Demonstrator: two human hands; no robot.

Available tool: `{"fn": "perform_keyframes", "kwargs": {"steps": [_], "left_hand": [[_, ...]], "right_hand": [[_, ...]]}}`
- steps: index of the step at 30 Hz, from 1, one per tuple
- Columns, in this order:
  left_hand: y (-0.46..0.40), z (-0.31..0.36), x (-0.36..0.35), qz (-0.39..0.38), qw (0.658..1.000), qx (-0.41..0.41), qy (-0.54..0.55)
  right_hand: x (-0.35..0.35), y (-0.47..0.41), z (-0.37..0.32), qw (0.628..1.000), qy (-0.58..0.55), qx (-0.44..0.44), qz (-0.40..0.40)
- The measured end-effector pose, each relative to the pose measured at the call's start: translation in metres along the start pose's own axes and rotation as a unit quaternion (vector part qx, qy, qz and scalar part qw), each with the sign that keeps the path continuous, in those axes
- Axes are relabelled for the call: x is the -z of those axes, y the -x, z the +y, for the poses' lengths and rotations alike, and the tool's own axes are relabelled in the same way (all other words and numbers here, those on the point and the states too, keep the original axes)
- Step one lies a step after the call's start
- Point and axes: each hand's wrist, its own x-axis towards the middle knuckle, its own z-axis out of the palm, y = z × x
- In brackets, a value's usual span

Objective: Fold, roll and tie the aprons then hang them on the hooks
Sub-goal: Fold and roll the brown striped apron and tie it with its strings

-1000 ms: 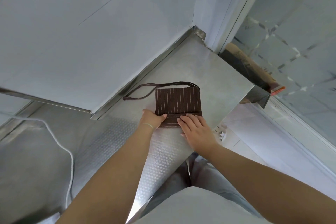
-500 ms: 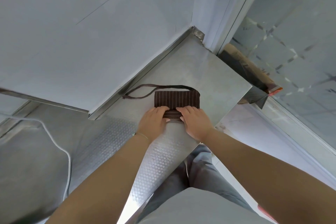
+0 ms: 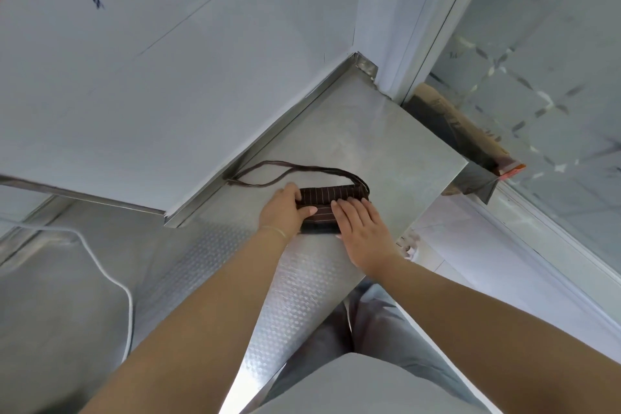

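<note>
A brown striped apron (image 3: pixel 331 203), partly rolled, lies on the steel tabletop (image 3: pixel 386 144), long axis left to right. The left hand (image 3: pixel 285 208) grips its left end; the right hand (image 3: pixel 361 228) presses flat on top. Straps (image 3: pixel 302 171) trail just beyond.

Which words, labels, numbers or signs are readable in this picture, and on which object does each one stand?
No text is readable.
Cardboard piece beside the steel table: dark print, too blurred to read.
Brown striped apron under both hands: stripes only, no label visible.
</note>
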Motion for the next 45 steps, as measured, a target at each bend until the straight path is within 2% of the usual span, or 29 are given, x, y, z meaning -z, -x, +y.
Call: {"fn": "perform_keyframes", "kwargs": {"steps": [1,3,5,6,9,13,16,19,21,23,26,28,29,32,34,35,36,38,39,42,45], "left_hand": [[0.003,0.001,0.0,0.045,0.998,-0.015,-0.046],[0.014,-0.002,-0.005,0.128,0.971,-0.131,-0.152],[0.028,-0.008,-0.016,0.13,0.937,-0.245,-0.21],[0.031,-0.011,-0.021,0.116,0.931,-0.265,-0.221],[0.027,-0.005,-0.025,0.092,0.937,-0.257,-0.218],[0.012,0.003,-0.014,0.098,0.932,-0.28,-0.209],[0.006,0.007,-0.007,0.048,0.949,-0.257,-0.179],[0.002,0.017,-0.001,0.001,0.964,-0.217,-0.156],[0.005,0.02,-0.003,-0.011,0.963,-0.207,-0.17],[0.013,0.017,-0.011,0.006,0.954,-0.225,-0.197],[0.031,0.004,-0.023,-0.005,0.911,-0.301,-0.281],[0.038,-0.005,-0.03,0.009,0.887,-0.337,-0.317],[0.041,-0.007,-0.031,0.035,0.887,-0.348,-0.301],[0.044,0.001,-0.02,0.143,0.888,-0.367,-0.237],[0.042,0.018,-0.003,0.148,0.889,-0.368,-0.231],[0.039,0.026,0.007,0.12,0.896,-0.355,-0.236],[0.037,0.037,0.018,0.081,0.908,-0.331,-0.243],[0.036,0.061,0.042,0.006,0.94,-0.246,-0.235],[0.035,0.07,0.051,-0.036,0.955,-0.202,-0.214],[0.035,0.094,0.082,-0.122,0.971,-0.151,-0.137],[0.041,0.108,0.11,-0.144,0.976,-0.152,-0.065]], "right_hand": [[0.0,-0.004,0.003,1.0,-0.007,0.0,0.003],[0.003,-0.014,0.008,1.0,-0.016,0.01,-0.001],[0.008,-0.021,0.011,0.999,-0.032,0.025,-0.011],[0.009,-0.022,0.012,0.999,-0.04,0.033,-0.015],[0.011,-0.026,0.018,0.998,-0.046,0.034,-0.025],[0.017,-0.027,0.015,0.999,-0.037,-0.015,-0.013],[0.019,-0.022,0.014,0.999,-0.012,-0.024,-0.018],[0.026,-0.028,0.018,0.997,0.009,-0.031,-0.068],[0.037,-0.04,0.02,0.988,-0.021,-0.038,-0.149],[0.047,-0.048,0.021,0.963,-0.09,-0.061,-0.246],[0.052,-0.044,0.027,0.912,-0.194,-0.113,-0.343],[0.056,-0.04,0.031,0.857,-0.276,-0.144,-0.41],[0.06,-0.04,0.03,0.826,-0.321,-0.151,-0.438],[0.076,-0.046,0.03,0.732,-0.462,-0.176,-0.468],[0.095,-0.053,0.035,0.696,-0.503,-0.191,-0.476],[0.106,-0.057,0.039,0.7,-0.501,-0.187,-0.474],[0.117,-0.061,0.043,0.734,-0.475,-0.175,-0.453],[0.143,-0.069,0.049,0.826,-0.406,-0.15,-0.362],[0.154,-0.071,0.05,0.85,-0.392,-0.145,-0.321],[0.186,-0.068,0.049,0.88,-0.385,-0.113,-0.255],[0.209,-0.067,0.053,0.895,-0.388,-0.115,-0.186]]}}
